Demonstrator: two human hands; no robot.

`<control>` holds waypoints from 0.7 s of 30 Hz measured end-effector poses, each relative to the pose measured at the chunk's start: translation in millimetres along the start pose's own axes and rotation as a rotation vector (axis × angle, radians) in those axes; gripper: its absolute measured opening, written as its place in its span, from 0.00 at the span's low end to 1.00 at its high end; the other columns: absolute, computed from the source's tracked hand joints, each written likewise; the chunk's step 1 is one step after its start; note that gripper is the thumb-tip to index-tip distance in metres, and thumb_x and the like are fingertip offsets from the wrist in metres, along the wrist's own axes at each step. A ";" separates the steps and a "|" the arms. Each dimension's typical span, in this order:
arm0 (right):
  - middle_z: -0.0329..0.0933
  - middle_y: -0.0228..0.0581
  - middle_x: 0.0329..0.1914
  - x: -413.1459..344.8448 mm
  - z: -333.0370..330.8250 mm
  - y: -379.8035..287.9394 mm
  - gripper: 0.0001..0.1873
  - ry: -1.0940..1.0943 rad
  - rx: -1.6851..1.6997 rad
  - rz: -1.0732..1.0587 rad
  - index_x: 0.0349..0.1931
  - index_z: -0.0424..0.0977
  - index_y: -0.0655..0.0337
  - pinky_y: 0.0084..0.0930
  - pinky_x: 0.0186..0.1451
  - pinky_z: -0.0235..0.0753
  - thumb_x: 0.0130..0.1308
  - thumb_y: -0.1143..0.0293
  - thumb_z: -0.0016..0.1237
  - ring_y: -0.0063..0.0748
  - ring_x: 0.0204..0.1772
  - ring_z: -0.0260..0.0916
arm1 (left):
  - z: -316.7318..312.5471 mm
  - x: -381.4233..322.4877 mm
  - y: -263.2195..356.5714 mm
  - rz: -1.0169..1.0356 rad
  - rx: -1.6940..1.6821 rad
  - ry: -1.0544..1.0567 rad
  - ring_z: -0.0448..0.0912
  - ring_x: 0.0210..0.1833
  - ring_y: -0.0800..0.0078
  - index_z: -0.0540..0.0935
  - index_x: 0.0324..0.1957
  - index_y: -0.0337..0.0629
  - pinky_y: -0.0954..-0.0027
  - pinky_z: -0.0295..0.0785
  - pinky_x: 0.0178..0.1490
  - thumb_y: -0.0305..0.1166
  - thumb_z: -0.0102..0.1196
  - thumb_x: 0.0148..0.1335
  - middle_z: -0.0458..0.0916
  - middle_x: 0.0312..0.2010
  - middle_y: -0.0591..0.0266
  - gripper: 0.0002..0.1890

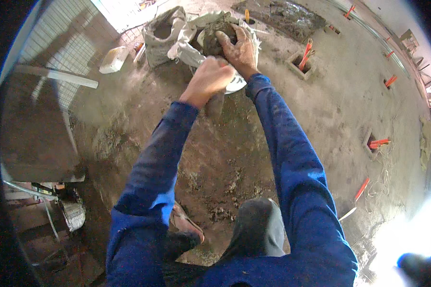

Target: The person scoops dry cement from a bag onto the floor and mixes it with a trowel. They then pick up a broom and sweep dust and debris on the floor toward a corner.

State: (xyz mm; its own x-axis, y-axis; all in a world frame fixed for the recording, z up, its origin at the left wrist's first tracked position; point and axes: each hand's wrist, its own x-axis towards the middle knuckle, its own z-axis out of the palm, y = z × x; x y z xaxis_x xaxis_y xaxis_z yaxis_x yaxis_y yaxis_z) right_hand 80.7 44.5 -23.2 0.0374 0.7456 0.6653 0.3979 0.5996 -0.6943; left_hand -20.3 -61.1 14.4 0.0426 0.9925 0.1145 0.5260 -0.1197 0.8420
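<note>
Both arms, in blue sleeves, reach forward to a white woven sack point(253, 39). My right hand point(237, 46), dusty with mortar or dirt, presses with spread fingers on a dark, muddy lump point(215, 37) at the sack's mouth. Just below and left of it, my left hand point(212, 77) is closed like a fist at the sack's near edge; whether cloth is inside the fist is hidden, and the hand is slightly blurred. A second woven sack point(158, 50) stands upright with its mouth open, touching the first on the left.
A pale block point(114, 60) lies left of the sacks, near a wooden board point(73, 78) and wire mesh point(77, 53). Orange conduits point(305, 57) rise from boxed floor openings on the right. Wet mortar point(291, 19) lies beyond. Loose cord point(379, 179) lies at the right.
</note>
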 end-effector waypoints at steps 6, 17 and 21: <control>0.69 0.59 0.63 -34.4 -38.6 52.2 0.36 -0.031 -0.315 0.329 0.63 0.67 0.63 0.45 0.68 0.64 0.64 0.45 0.51 0.59 0.67 0.65 | 5.3 15.8 -42.5 -0.153 0.390 0.385 0.80 0.43 0.35 0.76 0.45 0.28 0.45 0.73 0.47 0.33 0.50 0.56 0.81 0.33 0.33 0.19; 0.57 0.58 0.73 -338.6 -79.5 108.7 0.38 -0.659 -0.749 0.315 0.70 0.58 0.66 0.54 0.74 0.51 0.71 0.44 0.43 0.55 0.76 0.51 | 87.9 -327.1 -241.5 -0.684 0.613 0.025 0.82 0.40 0.48 0.71 0.42 0.41 0.51 0.75 0.42 0.35 0.57 0.57 0.82 0.36 0.51 0.15; 0.41 0.57 0.80 -400.9 -92.2 120.8 0.43 -0.704 -0.503 0.573 0.75 0.48 0.65 0.57 0.79 0.29 0.72 0.40 0.36 0.57 0.83 0.32 | 144.9 -328.7 -246.3 -0.353 0.667 -0.041 0.81 0.34 0.56 0.70 0.42 0.45 0.57 0.77 0.36 0.34 0.61 0.54 0.78 0.32 0.55 0.17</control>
State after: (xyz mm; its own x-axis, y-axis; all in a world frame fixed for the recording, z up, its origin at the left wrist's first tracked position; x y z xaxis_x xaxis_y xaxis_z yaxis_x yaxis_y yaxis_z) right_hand 198.3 -208.8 -348.6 -0.1381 0.9788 -0.1514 0.8318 0.0316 -0.5542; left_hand -40.8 -354.4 -307.0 -0.1996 0.9707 -0.1336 0.9161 0.2332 0.3260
